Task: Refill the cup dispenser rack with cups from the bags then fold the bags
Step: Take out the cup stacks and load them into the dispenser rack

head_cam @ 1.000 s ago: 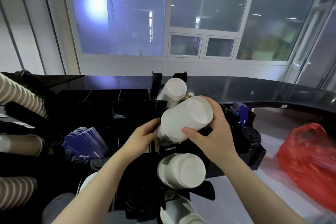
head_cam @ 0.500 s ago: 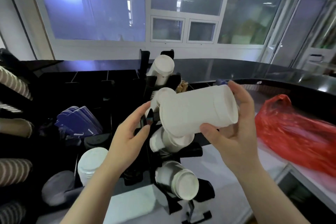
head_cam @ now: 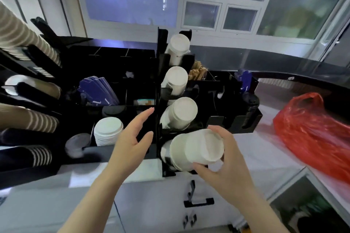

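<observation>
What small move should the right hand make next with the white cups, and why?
Probably push the stack of white cups deeper into the lowest slot of the black rack. The right hand grips it at the slot mouth, and the left hand is open beside the rack.

I note a white counter [head_cam: 265,159] as the bearing surface. On it stands a black cup rack [head_cam: 160,100], upright, with a black organiser tray [head_cam: 223,119] just beside it on the right and another black tray [head_cam: 121,100] on the left. A red plastic bag [head_cam: 314,134] lies on the counter, well apart to the right.
</observation>
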`<control>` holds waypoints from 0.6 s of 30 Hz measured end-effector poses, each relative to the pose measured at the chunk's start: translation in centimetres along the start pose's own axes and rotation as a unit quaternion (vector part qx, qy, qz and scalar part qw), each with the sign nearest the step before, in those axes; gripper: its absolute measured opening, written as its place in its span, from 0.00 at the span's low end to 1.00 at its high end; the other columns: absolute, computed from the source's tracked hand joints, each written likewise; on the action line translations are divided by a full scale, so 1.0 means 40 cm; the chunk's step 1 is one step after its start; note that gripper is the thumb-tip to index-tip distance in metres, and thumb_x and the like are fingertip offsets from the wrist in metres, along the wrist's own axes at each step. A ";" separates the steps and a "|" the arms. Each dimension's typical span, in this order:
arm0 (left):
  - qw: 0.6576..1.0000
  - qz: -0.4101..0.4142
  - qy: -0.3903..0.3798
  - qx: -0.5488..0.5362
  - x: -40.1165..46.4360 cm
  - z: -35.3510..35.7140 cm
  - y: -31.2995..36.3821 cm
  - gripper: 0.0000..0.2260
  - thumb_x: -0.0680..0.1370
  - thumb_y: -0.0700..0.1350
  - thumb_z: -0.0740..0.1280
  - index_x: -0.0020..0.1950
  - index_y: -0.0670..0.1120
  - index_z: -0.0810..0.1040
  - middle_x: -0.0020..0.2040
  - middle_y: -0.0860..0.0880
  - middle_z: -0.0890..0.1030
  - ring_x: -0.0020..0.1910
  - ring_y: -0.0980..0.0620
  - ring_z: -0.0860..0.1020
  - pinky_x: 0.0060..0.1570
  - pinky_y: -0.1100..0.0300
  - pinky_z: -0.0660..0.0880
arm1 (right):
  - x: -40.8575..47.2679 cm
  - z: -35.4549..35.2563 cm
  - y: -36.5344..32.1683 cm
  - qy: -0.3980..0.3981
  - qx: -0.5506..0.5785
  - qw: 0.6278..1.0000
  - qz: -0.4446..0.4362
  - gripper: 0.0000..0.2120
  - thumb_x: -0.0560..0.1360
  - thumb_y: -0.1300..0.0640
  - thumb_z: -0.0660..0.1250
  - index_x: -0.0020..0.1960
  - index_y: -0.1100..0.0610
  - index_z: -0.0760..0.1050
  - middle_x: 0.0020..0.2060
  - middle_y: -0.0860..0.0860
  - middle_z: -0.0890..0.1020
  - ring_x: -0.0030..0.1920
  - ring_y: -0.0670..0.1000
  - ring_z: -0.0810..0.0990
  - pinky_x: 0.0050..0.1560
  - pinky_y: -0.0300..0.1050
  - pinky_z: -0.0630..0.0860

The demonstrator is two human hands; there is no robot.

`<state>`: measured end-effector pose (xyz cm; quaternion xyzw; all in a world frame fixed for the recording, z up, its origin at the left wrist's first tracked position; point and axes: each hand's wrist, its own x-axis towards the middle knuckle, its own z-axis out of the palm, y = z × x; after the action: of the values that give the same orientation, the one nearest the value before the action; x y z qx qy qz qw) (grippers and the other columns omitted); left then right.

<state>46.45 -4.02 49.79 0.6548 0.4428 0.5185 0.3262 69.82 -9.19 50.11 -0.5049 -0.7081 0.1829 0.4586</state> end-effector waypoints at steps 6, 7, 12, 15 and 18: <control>0.999 -0.034 0.014 0.030 -0.100 0.005 -0.001 0.27 0.75 0.42 0.61 0.64 0.72 0.67 0.66 0.71 0.69 0.69 0.67 0.64 0.70 0.59 0.60 | -0.010 0.085 0.026 -0.061 -0.091 0.993 -0.033 0.37 0.69 0.52 0.76 0.70 0.40 0.58 0.66 0.38 0.66 0.65 0.35 0.62 0.60 0.23 0.59; 0.999 -0.037 0.019 0.033 -0.111 0.000 -0.002 0.28 0.76 0.39 0.61 0.64 0.72 0.67 0.66 0.71 0.69 0.69 0.67 0.64 0.70 0.58 0.60 | -0.006 0.084 0.033 -0.070 -0.103 0.992 -0.017 0.39 0.69 0.51 0.75 0.72 0.41 0.57 0.67 0.37 0.66 0.66 0.37 0.62 0.61 0.26 0.59; 0.998 -0.048 0.035 0.036 -0.129 -0.015 0.004 0.30 0.77 0.33 0.62 0.64 0.68 0.68 0.65 0.71 0.70 0.69 0.67 0.64 0.71 0.57 0.60 | 0.011 0.061 0.056 -0.043 -0.098 0.994 -0.023 0.37 0.67 0.48 0.75 0.72 0.45 0.63 0.65 0.39 0.70 0.64 0.42 0.68 0.60 0.22 0.59; 0.997 -0.053 0.042 0.034 -0.133 -0.010 0.007 0.28 0.77 0.33 0.62 0.65 0.66 0.69 0.66 0.69 0.71 0.69 0.67 0.65 0.71 0.58 0.61 | 0.010 0.077 0.063 -0.022 -0.109 0.993 -0.042 0.34 0.68 0.56 0.77 0.70 0.50 0.68 0.64 0.44 0.72 0.64 0.45 0.70 0.61 0.27 0.62; 0.997 -0.057 0.041 0.032 -0.137 -0.001 0.009 0.27 0.77 0.33 0.61 0.65 0.65 0.69 0.64 0.70 0.71 0.68 0.67 0.65 0.70 0.60 0.61 | -0.003 0.104 0.076 -0.080 -0.156 0.984 -0.023 0.36 0.70 0.57 0.75 0.74 0.52 0.64 0.67 0.47 0.68 0.67 0.47 0.67 0.63 0.38 0.68</control>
<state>46.11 -9.18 47.99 0.6171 0.5084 0.5110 0.3155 68.04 -7.14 45.73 -0.5376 -0.7739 0.0995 0.3196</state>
